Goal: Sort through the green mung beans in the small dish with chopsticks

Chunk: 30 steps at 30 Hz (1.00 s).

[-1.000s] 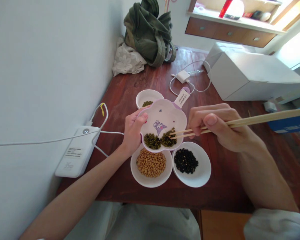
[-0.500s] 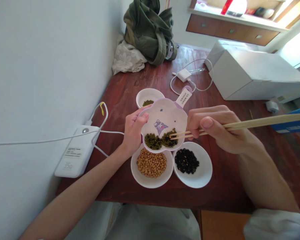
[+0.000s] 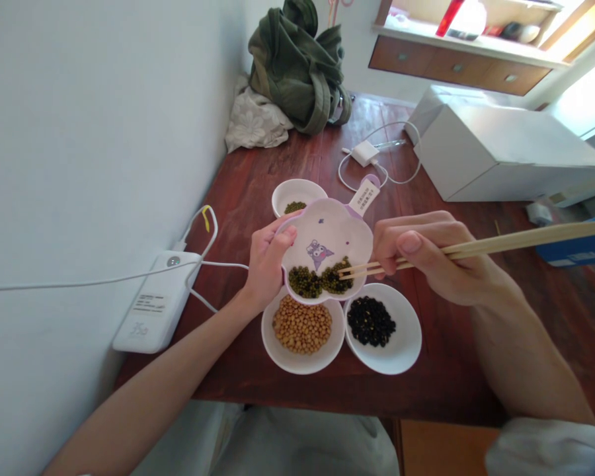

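Dark table (image 3: 451, 357) bears bag (image 3: 292, 76), box (image 3: 510, 139) and close-set bowls (image 3: 406, 330); left hand (image 3: 268, 264) pinches a dish (image 3: 327, 228), right hand (image 3: 429, 254) chopsticks (image 3: 510, 242).

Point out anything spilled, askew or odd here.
Nothing looks spilled or damaged. The dish in the left hand seems tilted toward the person, its green beans bunched in the near lobes instead of spread out, and a few dark beans appear mixed among them.

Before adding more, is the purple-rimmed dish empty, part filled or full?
Part filled: the dish holds green beans along its near edge, leaving the printed character visible.
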Each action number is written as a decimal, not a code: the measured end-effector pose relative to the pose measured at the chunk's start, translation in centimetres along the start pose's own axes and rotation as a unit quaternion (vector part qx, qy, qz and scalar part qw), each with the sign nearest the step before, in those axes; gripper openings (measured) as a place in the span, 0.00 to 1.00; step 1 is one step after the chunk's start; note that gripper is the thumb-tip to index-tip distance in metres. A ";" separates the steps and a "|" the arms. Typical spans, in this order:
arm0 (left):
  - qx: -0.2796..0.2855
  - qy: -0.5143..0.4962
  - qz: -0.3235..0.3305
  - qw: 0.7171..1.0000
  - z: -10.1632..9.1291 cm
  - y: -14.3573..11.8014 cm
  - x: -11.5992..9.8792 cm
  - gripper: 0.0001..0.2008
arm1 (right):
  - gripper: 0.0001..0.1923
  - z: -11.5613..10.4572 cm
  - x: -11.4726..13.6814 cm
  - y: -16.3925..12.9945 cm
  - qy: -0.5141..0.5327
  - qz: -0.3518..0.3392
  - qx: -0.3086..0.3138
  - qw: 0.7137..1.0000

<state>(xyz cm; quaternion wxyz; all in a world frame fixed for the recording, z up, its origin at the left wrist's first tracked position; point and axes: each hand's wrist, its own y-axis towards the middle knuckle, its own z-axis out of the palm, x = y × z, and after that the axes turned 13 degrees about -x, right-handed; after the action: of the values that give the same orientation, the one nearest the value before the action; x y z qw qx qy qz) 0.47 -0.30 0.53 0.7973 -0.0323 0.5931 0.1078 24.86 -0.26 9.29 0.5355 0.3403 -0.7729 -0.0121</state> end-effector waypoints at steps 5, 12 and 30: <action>-0.001 0.004 0.003 1.000 0.2 -0.1 -0.3 0.17 | 0.24 -0.3 0.3 -0.1 0.005 -0.008 -0.008 1.000; -0.008 0.011 0.002 1.000 0.3 -0.2 -0.4 0.17 | 0.25 -0.8 0.9 -0.2 -0.012 -0.006 0.004 1.000; -0.001 0.004 -0.007 1.000 0.0 -0.1 0.0 0.18 | 0.23 -0.2 0.4 0.1 -0.014 -0.007 0.016 1.000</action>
<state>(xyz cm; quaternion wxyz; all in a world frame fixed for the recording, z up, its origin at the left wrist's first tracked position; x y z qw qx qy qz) 0.51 -0.35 0.56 0.7953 -0.0377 0.5962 0.1032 24.90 -0.33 9.74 0.5193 0.3536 -0.7780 -0.0081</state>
